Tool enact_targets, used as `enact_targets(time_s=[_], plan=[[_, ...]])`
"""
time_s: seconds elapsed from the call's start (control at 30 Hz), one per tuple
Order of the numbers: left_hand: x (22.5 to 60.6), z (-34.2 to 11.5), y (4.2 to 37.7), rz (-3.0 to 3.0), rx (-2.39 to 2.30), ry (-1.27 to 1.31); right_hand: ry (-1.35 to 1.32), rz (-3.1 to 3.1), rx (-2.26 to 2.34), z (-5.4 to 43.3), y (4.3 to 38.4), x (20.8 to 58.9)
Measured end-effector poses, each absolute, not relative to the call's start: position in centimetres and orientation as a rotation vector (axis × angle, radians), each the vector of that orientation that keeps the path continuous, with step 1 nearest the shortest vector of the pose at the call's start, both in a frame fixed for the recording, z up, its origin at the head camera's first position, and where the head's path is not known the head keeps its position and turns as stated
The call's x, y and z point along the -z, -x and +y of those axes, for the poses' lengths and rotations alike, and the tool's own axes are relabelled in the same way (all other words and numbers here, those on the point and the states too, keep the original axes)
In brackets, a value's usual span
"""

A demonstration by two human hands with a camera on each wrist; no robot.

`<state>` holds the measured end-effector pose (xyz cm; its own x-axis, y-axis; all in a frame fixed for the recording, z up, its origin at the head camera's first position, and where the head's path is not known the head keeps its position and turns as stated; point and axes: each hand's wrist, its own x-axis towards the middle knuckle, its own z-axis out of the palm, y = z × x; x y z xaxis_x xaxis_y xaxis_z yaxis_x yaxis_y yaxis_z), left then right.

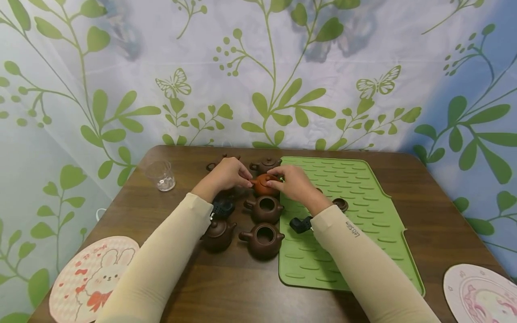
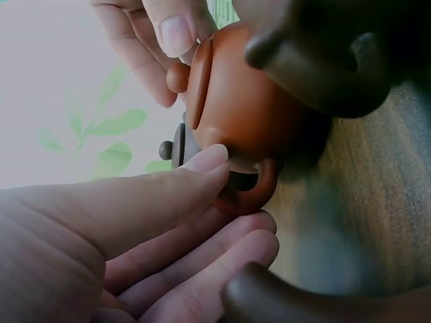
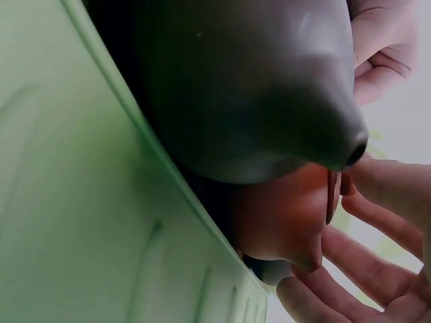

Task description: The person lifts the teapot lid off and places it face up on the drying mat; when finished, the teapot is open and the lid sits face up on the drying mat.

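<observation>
The orange teapot point(image 1: 262, 189), handle pinched by the left hand point(image 1: 227, 175), lid and spout encircled by the right hand's point(image 1: 300, 186) curled fingers, was between a lidded brown teapot point(image 1: 267, 166) and a lidless brown teapot point(image 1: 266, 217), whose closeness risked chipping.

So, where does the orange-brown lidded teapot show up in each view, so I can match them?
Head: the orange-brown lidded teapot is just below centre, between the left hand and right hand.
Left wrist: upper middle.
Right wrist: below and right of centre, partly behind a dark teapot.
Shared landmark: the right hand, at this teapot in all three.
</observation>
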<state>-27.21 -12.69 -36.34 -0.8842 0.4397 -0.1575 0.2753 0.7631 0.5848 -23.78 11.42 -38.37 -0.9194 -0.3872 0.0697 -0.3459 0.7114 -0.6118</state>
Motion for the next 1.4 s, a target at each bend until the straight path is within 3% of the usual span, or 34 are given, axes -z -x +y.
enact_targets(time_s=[1.4], plan=[[36.8,-12.7,27.0,2.709,-0.82,-0.548,0.523,2.838,1.22,10.8,23.9,39.6]])
